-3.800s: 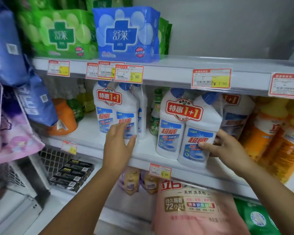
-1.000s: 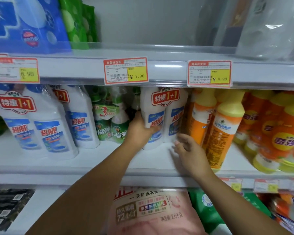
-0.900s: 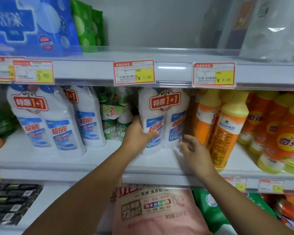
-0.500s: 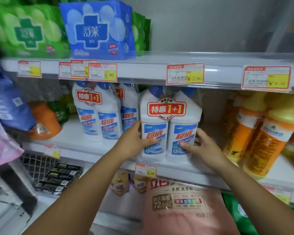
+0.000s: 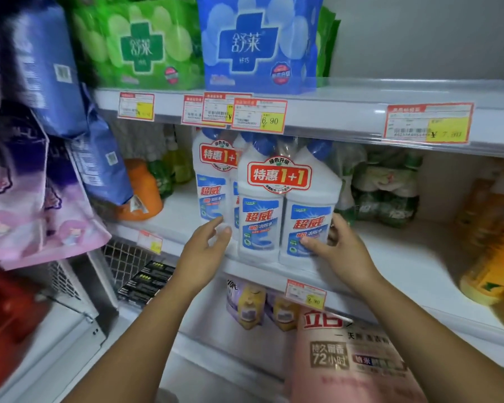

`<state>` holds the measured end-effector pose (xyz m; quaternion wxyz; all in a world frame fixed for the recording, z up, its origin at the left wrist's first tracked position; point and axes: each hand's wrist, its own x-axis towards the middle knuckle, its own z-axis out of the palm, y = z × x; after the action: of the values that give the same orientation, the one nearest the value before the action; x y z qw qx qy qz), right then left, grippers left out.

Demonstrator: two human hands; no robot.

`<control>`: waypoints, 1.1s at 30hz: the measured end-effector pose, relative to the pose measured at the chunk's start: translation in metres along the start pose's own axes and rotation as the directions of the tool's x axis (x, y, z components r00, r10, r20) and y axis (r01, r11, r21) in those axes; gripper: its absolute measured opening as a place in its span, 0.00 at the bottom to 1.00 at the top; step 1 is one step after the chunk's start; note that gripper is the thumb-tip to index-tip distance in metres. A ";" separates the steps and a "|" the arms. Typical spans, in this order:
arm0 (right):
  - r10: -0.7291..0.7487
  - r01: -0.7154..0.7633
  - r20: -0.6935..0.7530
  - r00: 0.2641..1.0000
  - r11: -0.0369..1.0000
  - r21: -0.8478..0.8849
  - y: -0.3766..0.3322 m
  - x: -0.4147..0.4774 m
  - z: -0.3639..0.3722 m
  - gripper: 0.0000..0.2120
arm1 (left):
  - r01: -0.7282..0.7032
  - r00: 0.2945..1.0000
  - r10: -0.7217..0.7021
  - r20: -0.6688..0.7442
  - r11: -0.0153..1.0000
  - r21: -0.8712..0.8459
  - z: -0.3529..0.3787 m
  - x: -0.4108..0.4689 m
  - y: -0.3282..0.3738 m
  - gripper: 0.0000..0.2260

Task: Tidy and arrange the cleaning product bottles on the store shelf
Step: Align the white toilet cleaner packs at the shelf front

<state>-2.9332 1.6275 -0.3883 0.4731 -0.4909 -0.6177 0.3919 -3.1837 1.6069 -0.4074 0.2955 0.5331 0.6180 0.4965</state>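
A shrink-wrapped twin pack of white cleaner bottles (image 5: 285, 216) with blue caps and a red "1+1" label stands upright at the front of the middle shelf (image 5: 405, 257). My left hand (image 5: 207, 251) presses against its lower left side. My right hand (image 5: 338, 248) grips the lower right bottle, thumb on the front label. Directly behind and to the left stands a second identical twin pack (image 5: 211, 181), partly covered by the front one. A wrapped pack of green bottles (image 5: 387, 190) sits further back on the right.
Orange-yellow bottles (image 5: 492, 242) fill the shelf's right end, and an orange pouch (image 5: 143, 193) lies at its left. Blue (image 5: 259, 45) and green (image 5: 140, 45) tissue packs sit on the shelf above. A pink detergent bag (image 5: 352, 362) lies below. Hanging packets (image 5: 35, 170) crowd the left.
Both hands have carried the twin pack leftward along the shelf; it now stands in front of the other twin pack. The green bottles behind are uncovered.
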 end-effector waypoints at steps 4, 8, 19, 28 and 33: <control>-0.027 0.026 -0.015 1.000 0.999 -0.042 -0.001 0.007 0.026 0.24 | -0.070 0.996 0.068 0.059 0.997 0.034 0.001 -0.001 -0.001 0.18; -0.061 0.058 -0.036 0.998 0.996 -0.071 -0.005 0.010 0.048 0.23 | -0.107 0.993 0.104 0.049 0.992 0.062 -0.001 0.002 -0.006 0.16; 0.030 -0.038 -0.048 0.998 0.983 -0.181 -0.011 -0.018 0.014 0.30 | -0.294 0.908 0.347 -0.233 0.926 0.236 0.022 -0.029 0.031 0.20; -0.238 0.072 -0.431 0.870 0.927 -0.367 -0.005 -0.115 -0.120 0.14 | -0.575 0.812 0.554 0.182 0.813 0.095 0.160 -0.088 0.101 0.20; -0.340 0.032 -0.670 0.659 0.903 -0.428 0.006 -0.145 -0.180 0.12 | -0.508 0.780 0.487 0.394 0.860 -0.058 0.229 -0.099 0.131 0.24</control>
<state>-2.7470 1.4907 -0.3790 0.6138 -0.6203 -0.4880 -0.0160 -2.9060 1.5730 -0.3779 0.2585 0.7734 0.3955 0.4226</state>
